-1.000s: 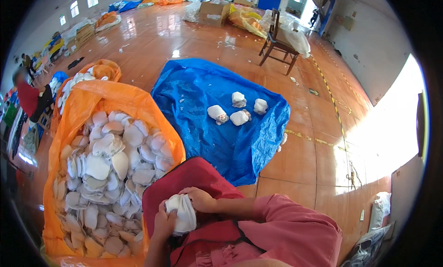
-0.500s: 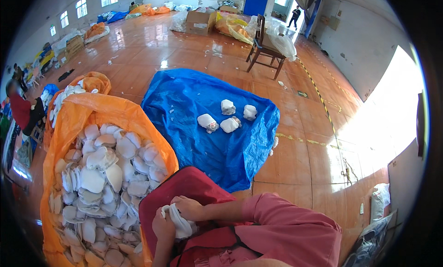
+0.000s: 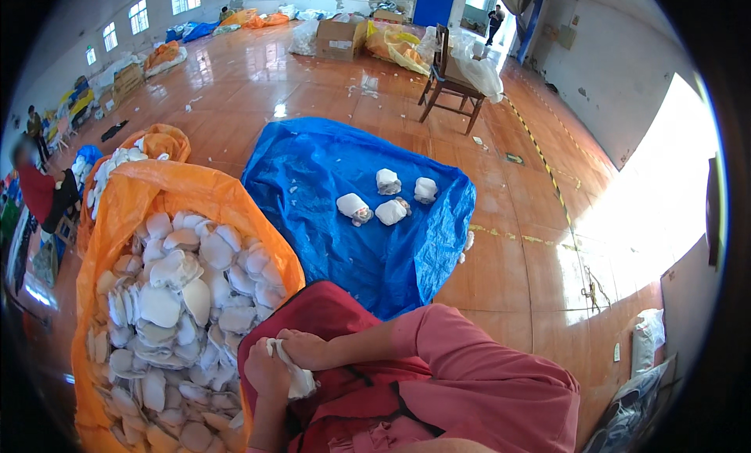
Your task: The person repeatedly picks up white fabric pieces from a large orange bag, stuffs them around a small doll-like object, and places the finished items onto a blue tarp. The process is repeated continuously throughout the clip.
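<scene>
Over the dark red cloth on my lap, both hands are closed on a white piece of fabric (image 3: 302, 382). My left hand (image 3: 266, 369) grips its left side, and my right hand (image 3: 305, 349) pinches its upper edge, close beside the left. The fabric's lower part hangs loose below my fingers; its exact shape is partly hidden. To the left stands an orange sack (image 3: 188, 181), wide at the mouth and full of white and greyish rounded fabric pads (image 3: 159, 306). Ahead lies a blue tarp (image 3: 313, 249) with several white bundles (image 3: 393, 211) on its right half.
A wooden chair (image 3: 454, 85) stands beyond the tarp, near a cardboard box (image 3: 339, 40) and plastic sacks. A smaller orange sack (image 3: 168, 140) sits behind the large one. One person in red (image 3: 37, 188) sits at far left; another (image 3: 495, 24) stands by the doorway.
Both hands, still on the white fabric, have shifted slightly left and drawn closer together. Less of the fabric shows between them. The distant person at the doorway has changed position.
</scene>
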